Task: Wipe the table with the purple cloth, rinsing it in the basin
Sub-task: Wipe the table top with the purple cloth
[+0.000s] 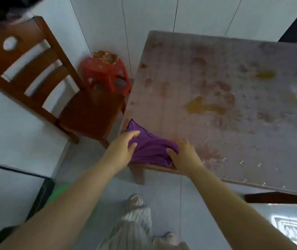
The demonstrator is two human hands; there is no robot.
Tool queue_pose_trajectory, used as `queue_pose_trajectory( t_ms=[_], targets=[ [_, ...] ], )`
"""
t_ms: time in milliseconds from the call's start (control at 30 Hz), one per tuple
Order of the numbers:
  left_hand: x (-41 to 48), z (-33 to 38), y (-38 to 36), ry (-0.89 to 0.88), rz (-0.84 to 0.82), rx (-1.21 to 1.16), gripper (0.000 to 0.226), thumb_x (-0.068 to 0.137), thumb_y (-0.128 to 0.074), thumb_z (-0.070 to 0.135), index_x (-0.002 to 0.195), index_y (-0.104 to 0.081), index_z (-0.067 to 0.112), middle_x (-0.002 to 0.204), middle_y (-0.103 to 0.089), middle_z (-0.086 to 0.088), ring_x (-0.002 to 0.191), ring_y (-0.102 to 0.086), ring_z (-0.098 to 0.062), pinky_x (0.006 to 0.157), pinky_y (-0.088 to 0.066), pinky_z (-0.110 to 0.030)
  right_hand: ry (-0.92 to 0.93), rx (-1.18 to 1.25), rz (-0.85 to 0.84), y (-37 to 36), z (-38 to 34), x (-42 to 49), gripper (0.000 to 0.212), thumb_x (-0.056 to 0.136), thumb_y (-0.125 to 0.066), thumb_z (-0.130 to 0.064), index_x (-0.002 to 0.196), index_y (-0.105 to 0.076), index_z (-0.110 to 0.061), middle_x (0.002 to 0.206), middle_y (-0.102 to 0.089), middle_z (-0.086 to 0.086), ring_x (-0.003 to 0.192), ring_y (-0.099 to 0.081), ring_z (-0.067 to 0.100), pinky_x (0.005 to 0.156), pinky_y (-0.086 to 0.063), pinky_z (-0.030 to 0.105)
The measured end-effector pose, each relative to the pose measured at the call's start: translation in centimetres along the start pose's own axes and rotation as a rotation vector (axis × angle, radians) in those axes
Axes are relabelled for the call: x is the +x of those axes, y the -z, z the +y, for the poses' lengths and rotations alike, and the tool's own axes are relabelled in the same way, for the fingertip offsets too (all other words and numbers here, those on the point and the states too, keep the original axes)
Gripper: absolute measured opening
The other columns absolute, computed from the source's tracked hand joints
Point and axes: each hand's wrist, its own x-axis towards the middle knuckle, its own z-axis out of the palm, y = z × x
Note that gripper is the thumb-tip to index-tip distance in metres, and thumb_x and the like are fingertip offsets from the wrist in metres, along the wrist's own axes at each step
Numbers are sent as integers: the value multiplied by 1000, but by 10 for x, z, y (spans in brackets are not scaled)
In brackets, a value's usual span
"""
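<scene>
The purple cloth (148,147) lies bunched on the near left corner of the table (216,78). My left hand (121,148) rests on the cloth's left side with fingers spread and fairly straight. My right hand (183,156) grips the cloth's right end, its thumb pressed into the fabric. The tabletop is a stained, flower-patterned surface with yellow-brown smears (203,105) and white crumbs near the front edge. No basin can be clearly made out.
A wooden chair (41,82) stands left of the table, with a red plastic stool (106,73) behind it. A green object (59,192) shows partly under my left forearm. My legs and slippers are on the tiled floor below.
</scene>
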Motion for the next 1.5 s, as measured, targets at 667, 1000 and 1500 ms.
queue_pose_trajectory(
  t_ms=[667, 1000, 1500],
  targets=[
    [108, -29, 63, -85, -535, -26, 19, 77, -71, 27, 78, -52, 30, 75, -60, 10, 71, -53, -4, 68, -41, -25, -146, 165, 15, 63, 0, 6, 20, 71, -75, -41, 81, -60, -32, 81, -66, -12, 76, -61, 8, 65, -47, 24],
    [71, -54, -13, -173, -327, 630, 64, 95, -30, 38, 145, 4, 18, 156, 3, -2, 144, 5, -21, 114, 7, -36, 66, -395, -31, -54, -46, 62, 53, 99, -31, -40, 148, -13, -30, 158, -5, 0, 144, -2, 25, 114, -1, 47],
    [44, -87, 38, -150, -180, 438, 71, 89, -45, 36, 144, -3, 18, 155, -9, -1, 141, 1, -11, 112, 14, -36, 311, -506, -45, -100, -46, 56, 59, 86, -5, -65, 139, 16, -45, 148, 18, -10, 137, 22, 22, 98, 34, 46]
  ],
)
